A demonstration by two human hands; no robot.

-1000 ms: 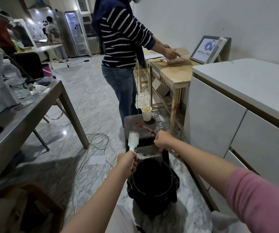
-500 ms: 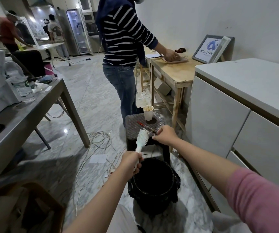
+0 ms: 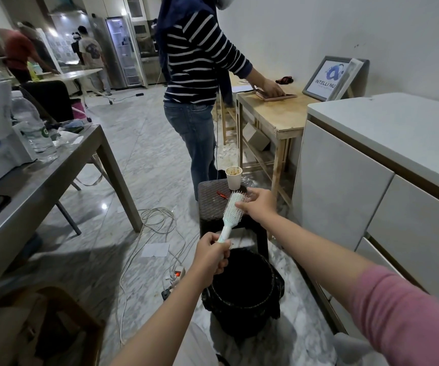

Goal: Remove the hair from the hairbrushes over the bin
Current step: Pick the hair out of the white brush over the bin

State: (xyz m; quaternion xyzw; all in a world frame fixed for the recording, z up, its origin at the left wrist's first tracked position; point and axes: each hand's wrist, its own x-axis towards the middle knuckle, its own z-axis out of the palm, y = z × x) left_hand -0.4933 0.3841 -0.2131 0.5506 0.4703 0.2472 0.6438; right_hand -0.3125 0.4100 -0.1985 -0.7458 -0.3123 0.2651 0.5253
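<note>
Pale mint hairbrush is standing tilted above the black bin, left hand gripping its handle, right hand fingertips pinching at its bristles.

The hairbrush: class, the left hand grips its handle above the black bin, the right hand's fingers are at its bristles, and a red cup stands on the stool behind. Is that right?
One detail is wrong: the cup is white, not red. The head view shows it on the dark stool. The rest holds: the left hand grips the hairbrush handle above the black bin, and the right hand has its fingers at the bristles.
</note>
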